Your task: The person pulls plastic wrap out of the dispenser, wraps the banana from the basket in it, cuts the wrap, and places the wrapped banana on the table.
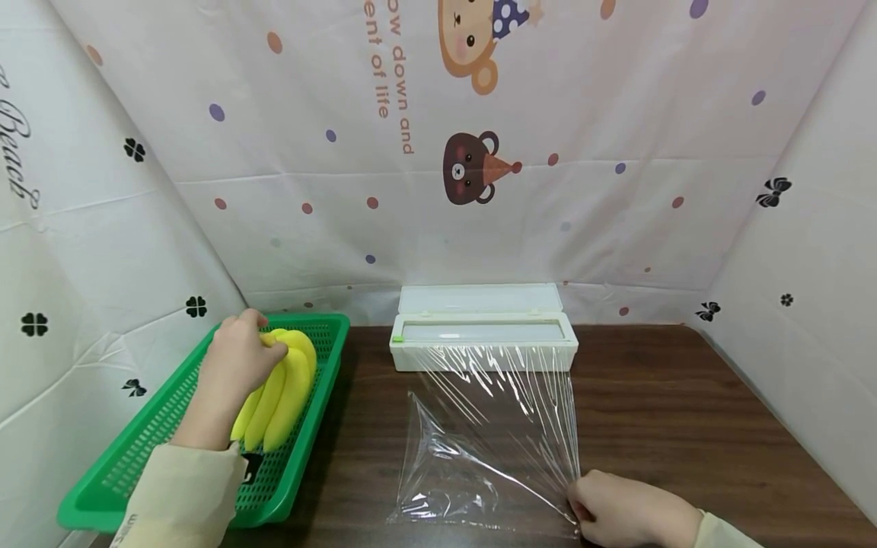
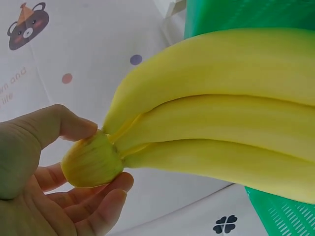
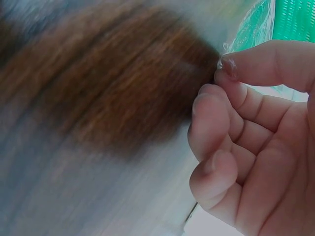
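My left hand (image 1: 236,356) pinches the stem end of a bunch of yellow bananas (image 1: 291,392) over a green basket (image 1: 327,411). In the left wrist view, thumb and fingers close around the bananas' stem (image 2: 93,160). At the front right, my right hand (image 1: 623,508) pinches a corner of clear plastic wrap (image 1: 493,449). The right wrist view has the wrap's edge between thumb and forefinger, the other fingers (image 3: 211,123) curled. From there the wrap stretches back to a white dispenser box (image 1: 483,358), its lid raised.
The brown wooden table (image 1: 644,403) lies under the dispenser and wrap. Behind it hangs a pale printed cloth (image 1: 342,243) with dots and bear faces, and similar cloth walls stand on both sides. A black label (image 1: 252,466) shows inside the basket.
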`<state>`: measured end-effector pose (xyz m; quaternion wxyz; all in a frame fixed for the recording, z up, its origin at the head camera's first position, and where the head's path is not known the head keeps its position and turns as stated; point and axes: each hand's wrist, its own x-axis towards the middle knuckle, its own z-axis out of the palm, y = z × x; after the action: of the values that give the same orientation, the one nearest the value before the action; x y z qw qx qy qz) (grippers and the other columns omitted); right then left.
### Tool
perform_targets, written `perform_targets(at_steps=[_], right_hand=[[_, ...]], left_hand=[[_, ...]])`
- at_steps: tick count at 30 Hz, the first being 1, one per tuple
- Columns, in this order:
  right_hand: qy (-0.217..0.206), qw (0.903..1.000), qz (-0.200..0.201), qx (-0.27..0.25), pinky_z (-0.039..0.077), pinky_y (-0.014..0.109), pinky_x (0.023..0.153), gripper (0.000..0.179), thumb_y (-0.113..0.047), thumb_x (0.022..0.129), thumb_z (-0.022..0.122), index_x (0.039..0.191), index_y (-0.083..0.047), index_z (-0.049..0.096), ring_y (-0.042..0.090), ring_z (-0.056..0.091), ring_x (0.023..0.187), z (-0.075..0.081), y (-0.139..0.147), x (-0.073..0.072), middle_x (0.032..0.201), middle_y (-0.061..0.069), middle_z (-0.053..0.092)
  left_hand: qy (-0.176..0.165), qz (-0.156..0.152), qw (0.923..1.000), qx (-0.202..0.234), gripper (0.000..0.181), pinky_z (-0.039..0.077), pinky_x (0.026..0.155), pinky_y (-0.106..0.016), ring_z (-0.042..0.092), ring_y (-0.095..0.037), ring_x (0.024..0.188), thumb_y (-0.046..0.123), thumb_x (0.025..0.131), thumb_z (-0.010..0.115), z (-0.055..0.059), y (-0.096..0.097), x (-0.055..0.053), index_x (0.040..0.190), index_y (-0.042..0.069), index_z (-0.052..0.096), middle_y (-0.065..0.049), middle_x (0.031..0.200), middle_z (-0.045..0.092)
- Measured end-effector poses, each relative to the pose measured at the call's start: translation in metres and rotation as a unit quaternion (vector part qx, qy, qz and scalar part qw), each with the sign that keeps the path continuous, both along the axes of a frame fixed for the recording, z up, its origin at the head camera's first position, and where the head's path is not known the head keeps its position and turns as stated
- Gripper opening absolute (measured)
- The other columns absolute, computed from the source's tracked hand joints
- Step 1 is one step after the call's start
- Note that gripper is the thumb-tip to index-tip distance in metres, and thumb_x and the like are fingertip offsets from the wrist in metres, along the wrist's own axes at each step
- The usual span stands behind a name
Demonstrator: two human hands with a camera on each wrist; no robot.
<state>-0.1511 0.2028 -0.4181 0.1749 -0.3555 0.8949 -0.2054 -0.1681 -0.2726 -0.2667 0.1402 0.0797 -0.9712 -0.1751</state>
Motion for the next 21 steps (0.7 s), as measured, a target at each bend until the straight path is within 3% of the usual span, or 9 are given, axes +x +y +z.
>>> perform_targets(at_steps=[12,21], right_hand=[[-0.024,0.9997,-0.007,0.001,0.031,0.017,0.042,0.029,-0.004,0.081,0.059,0.060,-0.022,0.049,-0.004,0.032,0.047,-0.001,0.000,-0.001,0.054,-0.018,0.037],[-0.016,0.9999,-0.004,0.003,0.030,0.017,0.041,0.029,-0.004,0.079,0.058,0.060,-0.022,0.048,-0.004,0.032,0.047,0.000,-0.001,-0.001,0.055,-0.019,0.036]], left_hand=[[0.075,0.010,0.9970,0.019,0.045,0.040,0.062,-0.037,0.043,-0.034,0.085,0.015,0.085,0.054,0.005,0.008,0.000,0.124,-0.008,0.048,-0.030,0.114,0.048],[0.155,-0.001,0.9876,0.025,0.044,0.045,0.070,-0.049,0.047,-0.039,0.089,0.011,0.085,0.056,0.008,0.019,-0.003,0.124,-0.007,0.050,-0.031,0.118,0.049]])
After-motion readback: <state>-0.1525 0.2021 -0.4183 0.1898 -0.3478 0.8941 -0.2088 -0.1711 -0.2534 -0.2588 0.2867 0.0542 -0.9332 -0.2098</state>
